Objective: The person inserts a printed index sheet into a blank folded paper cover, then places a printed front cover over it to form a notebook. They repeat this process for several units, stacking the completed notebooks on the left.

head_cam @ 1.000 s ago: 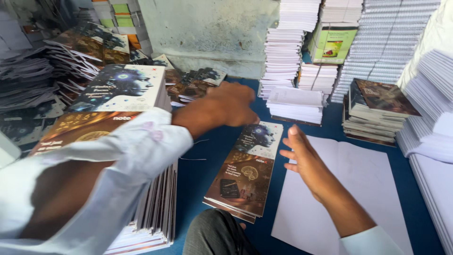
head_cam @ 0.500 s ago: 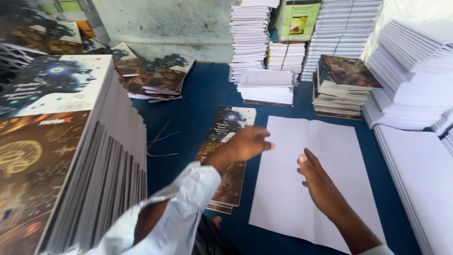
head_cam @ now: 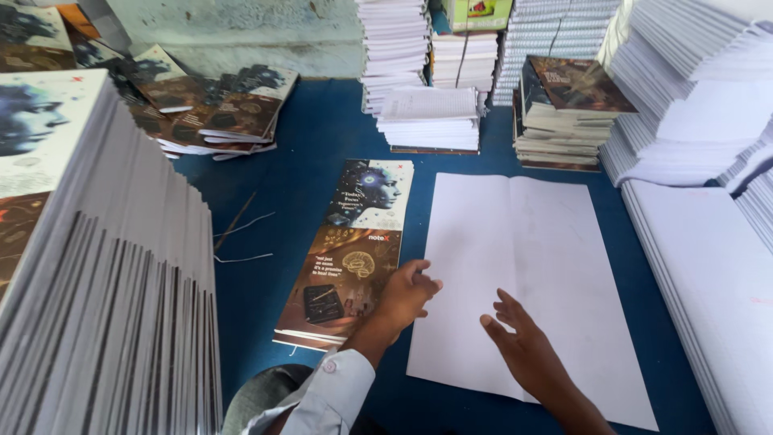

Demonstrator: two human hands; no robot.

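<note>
A small stack of long printed notebook covers [head_cam: 354, 250], brown and white with a head and a brain picture, lies flat on the blue table [head_cam: 322, 129]. My left hand [head_cam: 407, 294] rests on its lower right corner with fingers spread. Beside it lies an open white sheet of blank pages [head_cam: 527, 274]. My right hand [head_cam: 527, 350] hovers over or touches the sheet's lower left part, fingers apart, holding nothing.
A tall pile of covers [head_cam: 105, 266] fills the left side. More covers [head_cam: 213, 109] fan out at the back left. White page stacks [head_cam: 700, 113] stand at the right and back; a bound pile [head_cam: 564, 113] sits behind the sheet. Loose threads [head_cam: 241, 234] lie on the table.
My left hand has drawn back toward me, from the middle of the cover stack to its lower right corner. My right hand has dropped lower onto the sheet. The view has tilted down.
</note>
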